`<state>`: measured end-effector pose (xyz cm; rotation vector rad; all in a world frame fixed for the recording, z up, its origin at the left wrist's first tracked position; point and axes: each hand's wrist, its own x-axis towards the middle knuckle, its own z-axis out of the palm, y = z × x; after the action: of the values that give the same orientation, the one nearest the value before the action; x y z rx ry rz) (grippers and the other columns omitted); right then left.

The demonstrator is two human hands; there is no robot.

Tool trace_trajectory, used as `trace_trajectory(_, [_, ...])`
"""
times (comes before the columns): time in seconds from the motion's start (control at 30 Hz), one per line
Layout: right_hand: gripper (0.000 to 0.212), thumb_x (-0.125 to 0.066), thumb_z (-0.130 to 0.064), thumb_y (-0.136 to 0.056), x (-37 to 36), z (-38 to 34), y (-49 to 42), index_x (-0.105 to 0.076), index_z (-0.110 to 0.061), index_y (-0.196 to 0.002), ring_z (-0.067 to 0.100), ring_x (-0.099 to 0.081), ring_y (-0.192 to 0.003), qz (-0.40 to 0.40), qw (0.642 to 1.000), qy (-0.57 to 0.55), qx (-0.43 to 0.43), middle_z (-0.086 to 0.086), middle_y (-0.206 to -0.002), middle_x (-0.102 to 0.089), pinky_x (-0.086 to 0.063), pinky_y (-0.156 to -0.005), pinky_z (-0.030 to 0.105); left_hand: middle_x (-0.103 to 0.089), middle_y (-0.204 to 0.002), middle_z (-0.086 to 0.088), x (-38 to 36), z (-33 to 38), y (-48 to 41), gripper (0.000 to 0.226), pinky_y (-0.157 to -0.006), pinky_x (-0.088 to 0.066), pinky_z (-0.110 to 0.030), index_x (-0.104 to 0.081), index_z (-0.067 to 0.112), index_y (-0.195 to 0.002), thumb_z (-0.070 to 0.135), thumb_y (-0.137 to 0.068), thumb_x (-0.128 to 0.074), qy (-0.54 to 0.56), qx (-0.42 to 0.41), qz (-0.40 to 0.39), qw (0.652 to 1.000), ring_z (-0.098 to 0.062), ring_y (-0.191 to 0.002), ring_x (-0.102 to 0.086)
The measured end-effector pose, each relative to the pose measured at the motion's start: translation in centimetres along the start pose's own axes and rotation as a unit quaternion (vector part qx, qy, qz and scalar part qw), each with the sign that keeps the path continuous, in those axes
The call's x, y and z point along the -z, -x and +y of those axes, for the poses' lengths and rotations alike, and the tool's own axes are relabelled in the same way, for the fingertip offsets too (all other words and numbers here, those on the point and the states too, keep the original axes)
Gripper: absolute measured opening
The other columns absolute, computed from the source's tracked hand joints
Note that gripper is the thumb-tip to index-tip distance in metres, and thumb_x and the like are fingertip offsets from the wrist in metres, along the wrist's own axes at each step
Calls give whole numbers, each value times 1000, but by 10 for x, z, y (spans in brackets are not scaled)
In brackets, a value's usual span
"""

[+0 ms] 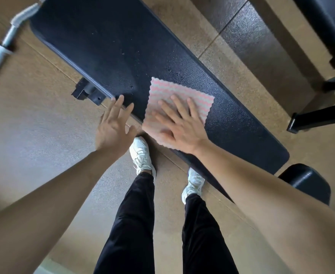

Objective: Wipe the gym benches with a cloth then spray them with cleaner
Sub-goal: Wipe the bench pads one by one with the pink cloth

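Gym floor, mid-clean: we press our right hand point(179, 127), fingers straight and spread, flat on the pink-and-white wavy-textured square cloth point(182, 91), which lies on the long black padded vinyl gym bench point(123, 46) by its near edge. Our left hand point(113, 125) reaches out beside it, fingers loose and splayed, holding nothing. We judge the wiping step under way; next the cloth must sweep the pad's unwiped length, spraying after
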<state>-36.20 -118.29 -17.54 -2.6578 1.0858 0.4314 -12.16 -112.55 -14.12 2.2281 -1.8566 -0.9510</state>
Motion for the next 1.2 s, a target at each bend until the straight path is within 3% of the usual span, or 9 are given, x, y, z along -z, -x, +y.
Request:
trace_trajectory(0.13, [67,-19,-62,-102,22,39,-39,-10,-34,-162,35,0,-157,23,990,-9,-139,0,-171,-4,-9,-122,62,-15,-170,-1,9,-7,-2,65,-120,-28,-49,-39,22,-156,25,-96,-62,-21,-2,-44,999,-24,-157,-13])
trace_trajectory(0.33, [66,-12,-56,-104,50,53,-102,-5,-26,-162,35,-3,-156,42,958,-65,-277,3,-171,-5,-8,-124,60,-14,-170,11,23,-16,-5,65,-115,-39,-49,-40,27,-155,32,-95,-65,14,-11,-82,996,-16,-157,-16])
trace_trajectory(0.47, [67,-23,-57,-102,49,16,-119,-18,-27,-161,41,-9,-155,39,973,-53,-220,5,-170,-13,-12,-120,65,-30,-164,11,32,-35,-9,62,-117,-38,-43,-47,25,-152,24,-93,-69,91,-37,-80,992,-11,-152,-29])
trace_trajectory(0.6, [73,-32,-66,-97,45,-39,-125,-31,-26,-158,43,-12,-154,61,988,-46,-137,5,-168,-20,-11,-119,66,-61,-143,-2,45,-46,-18,49,-108,-50,-40,-61,17,-139,13,-91,-67,146,-34,16,989,-17,-134,-54])
trace_trajectory(0.73, [75,-31,-67,-98,36,-75,-114,-13,-30,-161,44,-2,-154,30,999,-8,-19,4,-170,-10,-5,-118,69,-69,-126,-12,64,-59,-35,42,-96,-55,-45,-67,9,-127,12,-87,-59,148,22,108,983,-30,-116,-64])
trace_trajectory(0.87, [69,-31,-63,-100,33,-61,-111,-7,-39,-160,42,-2,-155,40,998,-3,40,0,-170,-12,-6,-118,68,-53,-147,-15,75,-78,-61,54,-107,-47,-52,-58,8,-139,20,-86,-58,99,57,104,988,-36,-131,-52])
trace_trajectory(0.97, [69,-27,-67,-98,39,-34,-125,-12,-40,-160,42,-1,-155,25,999,19,43,-2,-171,-8,-5,-119,67,-26,-166,-12,75,-88,-81,66,-121,-32,-51,-42,12,-153,19,-91,-66,40,48,68,996,-35,-153,-25])
trace_trajectory(1.07, [70,-27,-65,-98,52,-3,-148,-19,-36,-160,42,-4,-155,34,998,19,-45,1,-170,-10,-7,-120,67,-13,-171,-5,74,-92,-89,72,-123,-27,-50,-33,13,-158,22,-94,-65,5,29,34,999,-29,-158,-8])
trace_trajectory(1.2, [70,-21,-61,-100,74,38,-189,-13,-29,-161,39,-8,-155,35,986,-19,-163,5,-170,-10,-9,-121,65,-15,-171,-5,82,-90,-90,72,-123,-28,-53,-34,13,-158,21,-94,-67,3,31,18,999,-28,-158,-10])
